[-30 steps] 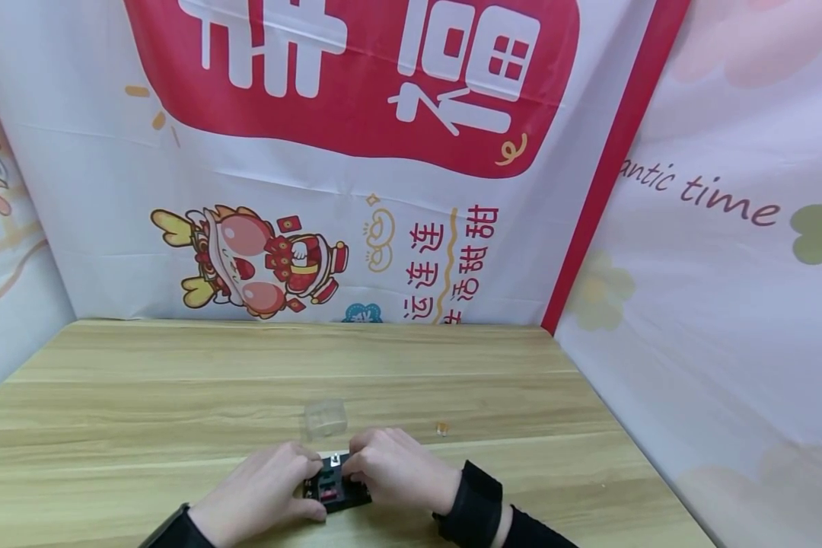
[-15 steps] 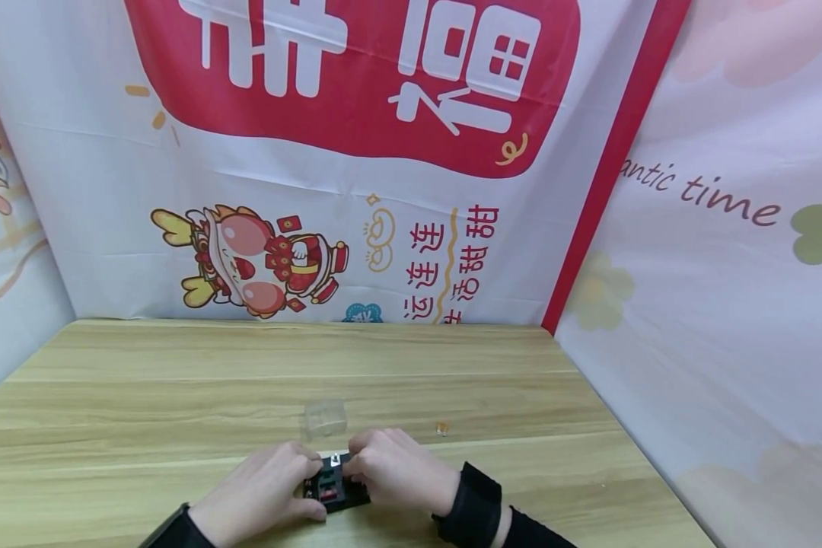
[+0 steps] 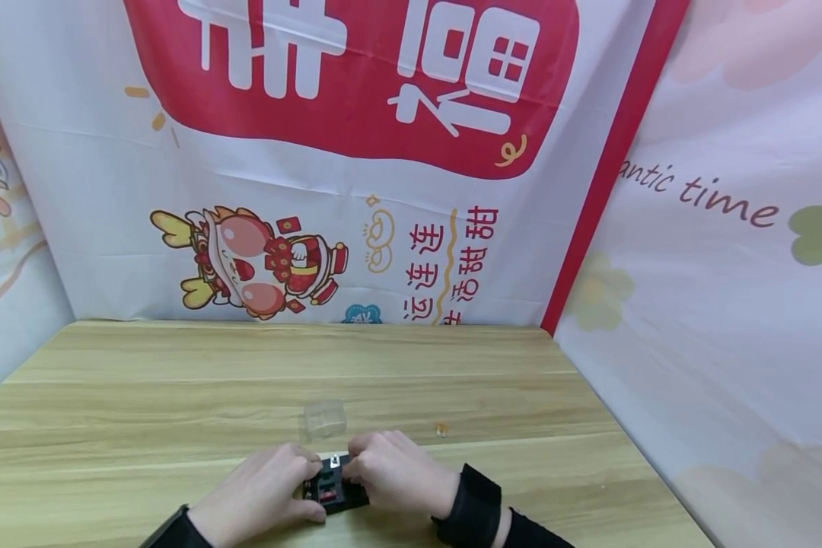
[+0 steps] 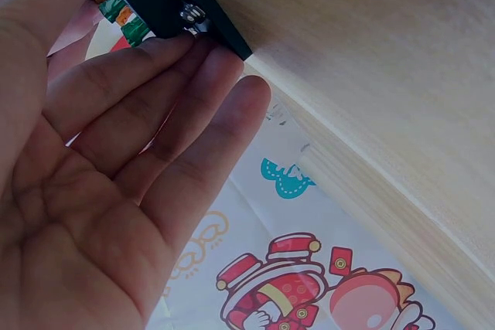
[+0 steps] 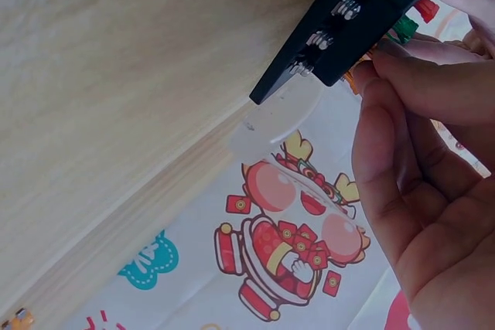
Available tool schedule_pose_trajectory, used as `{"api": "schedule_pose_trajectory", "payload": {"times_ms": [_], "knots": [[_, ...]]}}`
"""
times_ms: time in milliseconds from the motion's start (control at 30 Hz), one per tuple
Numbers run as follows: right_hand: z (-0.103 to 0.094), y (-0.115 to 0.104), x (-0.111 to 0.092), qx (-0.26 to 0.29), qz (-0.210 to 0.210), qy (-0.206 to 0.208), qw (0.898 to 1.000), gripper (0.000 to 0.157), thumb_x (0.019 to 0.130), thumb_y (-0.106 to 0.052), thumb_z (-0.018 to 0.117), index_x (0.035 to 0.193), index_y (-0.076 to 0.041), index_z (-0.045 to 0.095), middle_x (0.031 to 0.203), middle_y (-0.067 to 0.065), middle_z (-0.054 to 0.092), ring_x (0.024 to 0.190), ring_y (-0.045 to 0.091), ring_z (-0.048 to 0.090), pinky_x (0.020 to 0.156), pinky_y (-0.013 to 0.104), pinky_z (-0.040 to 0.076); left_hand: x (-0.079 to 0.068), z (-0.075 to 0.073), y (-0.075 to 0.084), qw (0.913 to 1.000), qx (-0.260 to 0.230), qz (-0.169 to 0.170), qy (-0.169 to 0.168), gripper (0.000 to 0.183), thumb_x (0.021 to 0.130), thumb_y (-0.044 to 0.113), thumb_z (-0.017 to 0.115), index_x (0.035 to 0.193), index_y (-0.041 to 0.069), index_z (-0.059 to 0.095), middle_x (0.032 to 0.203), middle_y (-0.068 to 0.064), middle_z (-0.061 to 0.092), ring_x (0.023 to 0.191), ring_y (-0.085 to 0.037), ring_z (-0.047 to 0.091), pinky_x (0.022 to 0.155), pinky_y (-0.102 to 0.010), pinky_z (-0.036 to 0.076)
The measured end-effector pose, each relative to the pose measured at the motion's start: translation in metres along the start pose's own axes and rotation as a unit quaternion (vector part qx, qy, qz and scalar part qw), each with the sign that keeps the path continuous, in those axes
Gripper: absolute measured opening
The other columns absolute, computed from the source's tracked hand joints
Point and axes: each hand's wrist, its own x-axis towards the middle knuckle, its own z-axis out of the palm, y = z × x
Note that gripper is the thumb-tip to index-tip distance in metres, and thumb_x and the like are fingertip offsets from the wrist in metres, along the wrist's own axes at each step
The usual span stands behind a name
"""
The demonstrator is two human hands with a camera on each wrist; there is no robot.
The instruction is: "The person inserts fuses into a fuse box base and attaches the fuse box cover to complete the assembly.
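A black fuse box (image 3: 342, 498) sits on the table between both hands, with metal screw terminals along its side and coloured blade fuses on top. My left hand (image 3: 263, 483) grips its left end between thumb and fingers. Over the right part, my right hand (image 3: 407, 472) has its thumb and forefinger pinched at an orange fuse (image 5: 352, 81), mostly hidden by the fingertips. Green fuses (image 4: 134, 32) show in the left wrist view, and a red fuse (image 5: 426, 8) in the right wrist view.
Behind the box lies a clear plastic cover (image 3: 325, 418). A loose orange fuse (image 3: 441, 430) rests on the wooden table (image 3: 178, 380) to the right. A printed cloth (image 3: 377, 175) hangs along the table's far edge, with more cloth at both sides.
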Motion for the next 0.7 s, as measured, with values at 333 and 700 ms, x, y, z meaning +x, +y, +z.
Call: {"api": "schedule_pose_trajectory", "payload": {"times_ms": [333,700], "knots": [[0.0015,-0.0043,0.0001,-0.020,0.006,-0.017,1.000,0.023,0.069,-0.004,0.072,0.087,-0.019,0.071,0.072,-0.013,0.039,0.061,-0.001,0.035,0.052,0.010,0.026,-0.0003,0.0012,-0.0007,0.9999,-0.003,-0.006,-0.010,0.026,0.075,0.046,0.074,0.078,0.023,0.063,0.072,0.018,0.049,0.061,-0.001,0.043,0.055,-0.022,0.037],[0.0018,-0.0038,-0.0013,-0.028,0.008,-0.014,0.999,0.018,0.072,-0.007,0.069,0.085,-0.019,0.066,0.073,-0.012,0.038,0.061,-0.001,0.034,0.049,0.011,0.025,-0.0004,0.0010,-0.0004,0.9999,0.003,0.010,0.008,0.028,0.075,0.047,0.074,0.077,0.022,0.061,0.071,0.017,0.048,0.060,-0.001,0.042,0.054,-0.022,0.036]]}}
